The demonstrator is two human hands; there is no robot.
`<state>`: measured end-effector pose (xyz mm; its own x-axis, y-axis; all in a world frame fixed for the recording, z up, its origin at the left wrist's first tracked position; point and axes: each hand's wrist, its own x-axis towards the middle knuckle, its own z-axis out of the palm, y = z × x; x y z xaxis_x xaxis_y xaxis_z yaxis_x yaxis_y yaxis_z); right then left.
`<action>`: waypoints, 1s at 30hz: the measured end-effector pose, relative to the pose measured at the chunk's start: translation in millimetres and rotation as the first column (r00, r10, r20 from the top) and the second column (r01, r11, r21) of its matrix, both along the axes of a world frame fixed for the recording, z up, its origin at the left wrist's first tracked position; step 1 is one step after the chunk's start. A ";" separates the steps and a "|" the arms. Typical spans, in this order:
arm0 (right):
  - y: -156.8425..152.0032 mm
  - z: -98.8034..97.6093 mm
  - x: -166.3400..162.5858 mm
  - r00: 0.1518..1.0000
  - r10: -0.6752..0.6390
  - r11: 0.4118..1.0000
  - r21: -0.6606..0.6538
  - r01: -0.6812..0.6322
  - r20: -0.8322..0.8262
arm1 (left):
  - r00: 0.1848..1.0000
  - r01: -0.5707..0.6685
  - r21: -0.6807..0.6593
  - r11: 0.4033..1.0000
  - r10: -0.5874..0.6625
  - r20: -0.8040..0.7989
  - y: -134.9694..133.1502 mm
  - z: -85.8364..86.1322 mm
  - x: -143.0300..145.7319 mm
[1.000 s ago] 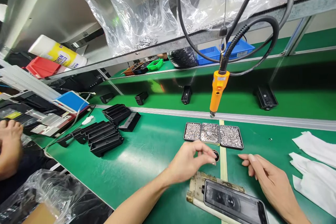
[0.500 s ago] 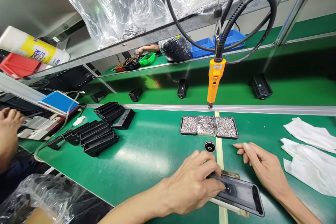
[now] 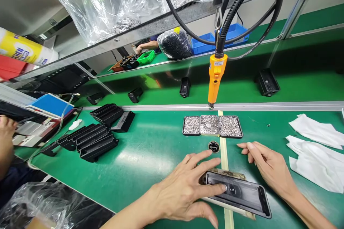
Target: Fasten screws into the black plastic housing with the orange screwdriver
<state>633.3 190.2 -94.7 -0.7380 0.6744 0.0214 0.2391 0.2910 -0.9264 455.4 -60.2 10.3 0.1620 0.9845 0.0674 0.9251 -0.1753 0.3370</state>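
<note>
Fingers of the left hand (image 3: 185,189) have spread open since a moment ago, now pressing flat on the black housing (image 3: 236,195); right hand (image 3: 268,166) rests open, empty, beside it.

worn base plate (image 3: 236,176) mostly hidden under black tray (image 3: 242,196); screws too small

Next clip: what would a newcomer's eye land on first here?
Probably the orange electric screwdriver hanging on its black cable above the green bench. Just below it sit three small trays of screws in a row. Nearest the camera, the left hand lies spread, fingers on a black plastic housing, the right hand open beside it.
</note>
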 end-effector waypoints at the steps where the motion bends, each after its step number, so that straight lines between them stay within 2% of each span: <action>1: 0.0 0.2 -0.3 1.000 0.001 1.000 0.002 -0.001 0.000 | 1.000 -0.001 -0.017 1.000 0.001 -0.004 0.8 -1.7 0.2; 4: -0.3 2.1 -0.5 1.000 0.004 1.000 0.009 -0.004 0.000 | 1.000 0.013 -0.013 1.000 -0.013 0.003 6.7 -4.8 1.6; 11: -0.9 5.6 -1.2 1.000 0.005 1.000 0.017 -0.005 0.004 | 0.998 0.054 0.089 0.995 -0.055 0.016 15.1 -11.9 6.4; 13: -1.0 4.4 -1.1 1.000 0.003 1.000 0.013 -0.003 0.013 | 0.996 0.054 0.118 0.992 -0.063 0.071 12.3 -11.6 5.6; 15: -0.7 2.1 -0.3 1.000 0.003 1.000 0.015 -0.003 0.023 | 0.981 0.002 0.183 0.983 -0.038 0.190 9.3 -11.4 1.0; 16: -0.4 0.6 0.5 1.000 0.003 1.000 0.018 -0.004 0.028 | 0.965 -0.068 0.218 0.974 0.009 0.263 8.5 -12.0 -3.3; 18: 1.1 -3.1 2.3 0.999 -0.002 0.999 0.032 0.001 0.036 | 0.898 -0.311 0.244 0.919 0.200 0.391 9.4 -15.4 -17.2; 20: 4.2 -7.9 3.8 0.999 -0.016 0.998 0.057 0.013 0.040 | 0.792 -0.552 0.218 0.805 0.424 0.440 13.5 -21.6 -38.4; 21: 6.4 -10.4 4.1 0.999 -0.023 0.997 0.070 0.020 0.043 | 0.749 -0.626 0.205 0.752 0.506 0.429 16.4 -25.3 -50.9; 24: 13.2 -17.4 3.0 0.998 -0.034 0.993 0.111 0.029 0.047 | 0.695 -0.709 0.195 0.677 0.625 0.357 27.5 -37.0 -87.6; 27: 17.5 -23.1 1.6 0.998 -0.039 0.989 0.141 0.031 0.054 | 0.679 -0.730 0.168 0.662 0.678 0.280 43.0 -49.0 -108.4; 30: 19.8 -28.8 2.1 0.997 -0.046 0.987 0.158 0.036 0.056 | 0.672 -0.738 0.140 0.660 0.704 0.228 60.8 -60.3 -111.9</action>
